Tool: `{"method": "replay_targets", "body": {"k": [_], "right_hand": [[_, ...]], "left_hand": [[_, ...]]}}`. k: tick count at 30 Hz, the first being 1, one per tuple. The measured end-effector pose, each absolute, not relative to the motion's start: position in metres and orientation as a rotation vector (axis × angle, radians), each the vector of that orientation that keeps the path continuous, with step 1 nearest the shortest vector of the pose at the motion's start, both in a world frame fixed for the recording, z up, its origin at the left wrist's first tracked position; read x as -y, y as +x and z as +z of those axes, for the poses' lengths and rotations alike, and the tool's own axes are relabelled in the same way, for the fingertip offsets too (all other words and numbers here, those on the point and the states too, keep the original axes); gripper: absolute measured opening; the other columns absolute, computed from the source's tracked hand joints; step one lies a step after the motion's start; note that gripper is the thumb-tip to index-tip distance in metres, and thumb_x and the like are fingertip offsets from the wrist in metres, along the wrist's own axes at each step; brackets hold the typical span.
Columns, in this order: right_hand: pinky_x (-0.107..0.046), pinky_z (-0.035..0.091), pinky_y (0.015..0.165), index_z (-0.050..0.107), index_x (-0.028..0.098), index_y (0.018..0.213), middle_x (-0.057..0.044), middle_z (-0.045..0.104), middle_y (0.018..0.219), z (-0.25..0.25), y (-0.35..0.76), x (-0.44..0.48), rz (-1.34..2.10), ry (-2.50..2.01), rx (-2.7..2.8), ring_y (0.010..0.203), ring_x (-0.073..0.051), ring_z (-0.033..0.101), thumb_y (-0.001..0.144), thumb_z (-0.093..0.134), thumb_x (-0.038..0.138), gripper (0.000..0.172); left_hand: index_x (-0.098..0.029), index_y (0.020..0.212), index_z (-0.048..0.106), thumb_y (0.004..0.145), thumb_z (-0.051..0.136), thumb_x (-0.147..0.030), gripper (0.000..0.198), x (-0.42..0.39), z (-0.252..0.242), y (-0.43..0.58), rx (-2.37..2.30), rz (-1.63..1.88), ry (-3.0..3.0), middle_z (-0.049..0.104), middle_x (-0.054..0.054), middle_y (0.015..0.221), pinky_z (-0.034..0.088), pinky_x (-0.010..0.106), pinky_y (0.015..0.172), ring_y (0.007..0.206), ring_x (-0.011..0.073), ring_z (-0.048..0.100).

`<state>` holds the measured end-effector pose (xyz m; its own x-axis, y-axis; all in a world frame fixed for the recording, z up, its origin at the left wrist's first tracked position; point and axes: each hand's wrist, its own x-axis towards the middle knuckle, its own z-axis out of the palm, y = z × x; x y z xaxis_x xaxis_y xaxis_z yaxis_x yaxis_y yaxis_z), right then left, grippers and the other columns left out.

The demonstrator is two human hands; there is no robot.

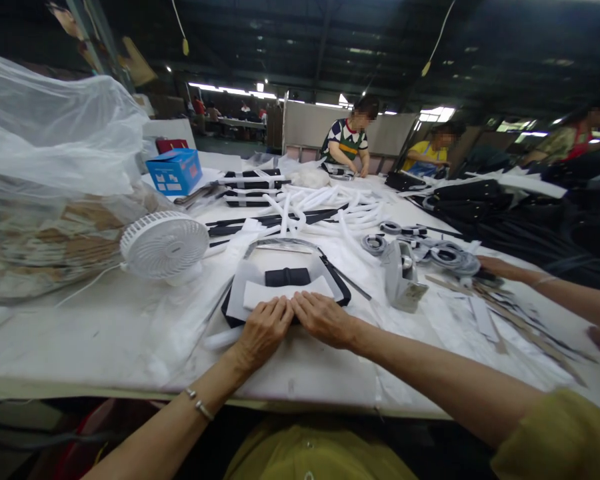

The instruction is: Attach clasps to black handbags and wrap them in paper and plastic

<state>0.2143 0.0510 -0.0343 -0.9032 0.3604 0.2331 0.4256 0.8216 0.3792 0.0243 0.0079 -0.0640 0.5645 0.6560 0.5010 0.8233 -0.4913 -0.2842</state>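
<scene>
A black bag (344, 291) lies flat on the table in front of me, its top covered by white padding. Across its near part runs a folded white foam sheet (260, 293), and behind that sits a small black rolled piece (287, 276). My left hand (266, 328) and my right hand (323, 319) meet side by side at the sheet's near edge. Fingers of both are bent together over that edge, gripping it; the thumbs are hidden. A clear plastic strip (283, 245) arches along the bag's far side.
A white fan (165, 245) and a large plastic sack (45, 220) stand left, near a blue box (175, 171). White foam tubes (320, 203) fill the middle. Right are a tape dispenser (403, 277), coiled straps (450, 257) and another person's arm (525, 275). Co-workers sit beyond.
</scene>
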Motion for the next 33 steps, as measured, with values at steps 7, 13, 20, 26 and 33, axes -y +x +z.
{"method": "replay_targets", "body": {"k": [7,13,20,26,33], "right_hand": [[-0.041,0.049,0.097,0.055,0.001,0.124,-0.02,0.06,0.125,-0.057,0.219,-0.055,-0.722,-0.603,2.627,0.115,-0.03,0.057,0.097,0.038,0.011,0.033],[-0.044,0.048,0.099,0.053,0.003,0.127,-0.02,0.059,0.127,-0.068,0.215,-0.052,-0.684,-0.695,2.589,0.117,-0.029,0.056,0.094,0.043,0.008,0.035],[-0.05,0.042,0.103,0.051,0.002,0.13,-0.023,0.056,0.13,-0.068,0.206,-0.042,-0.609,-0.868,2.535,0.122,-0.033,0.052,0.089,0.053,0.013,0.042],[-0.051,0.037,0.106,0.048,0.007,0.131,-0.021,0.053,0.134,-0.043,0.209,-0.044,-0.448,-0.958,2.594,0.123,-0.035,0.048,0.072,0.078,0.035,0.072],[-0.043,0.046,0.089,0.053,0.012,0.113,-0.015,0.063,0.111,-0.032,0.206,-0.058,-0.592,-0.944,2.505,0.099,-0.029,0.059,0.083,0.063,0.016,0.032]], "left_hand": [[-0.005,0.127,0.054,0.091,0.038,-0.008,0.04,0.001,-0.065,0.032,1.221,-0.245,-2.175,0.058,0.019,0.131,0.045,0.044,0.1,0.119,0.03,0.057],[-0.003,0.129,0.052,0.09,0.036,-0.004,0.042,-0.001,-0.057,0.031,1.212,-0.15,-2.247,0.057,0.022,0.13,0.046,0.047,0.099,0.12,0.0322,0.056],[-0.005,0.127,0.049,0.089,0.041,-0.003,0.039,-0.005,-0.038,0.026,1.167,-0.166,-2.347,0.062,0.019,0.118,0.051,0.04,0.088,0.107,0.0257,0.062],[-0.01,0.116,0.053,0.088,0.044,-0.008,0.029,-0.019,-0.011,0.024,1.187,-0.169,-2.477,0.065,0.012,0.103,0.052,0.036,0.081,0.093,0.0234,0.063],[-0.016,0.1,0.056,0.077,0.051,-0.005,0.026,-0.037,0.013,0.018,1.234,-0.148,-2.576,0.067,0.007,0.094,0.052,0.033,0.074,0.084,0.0229,0.064]]}}
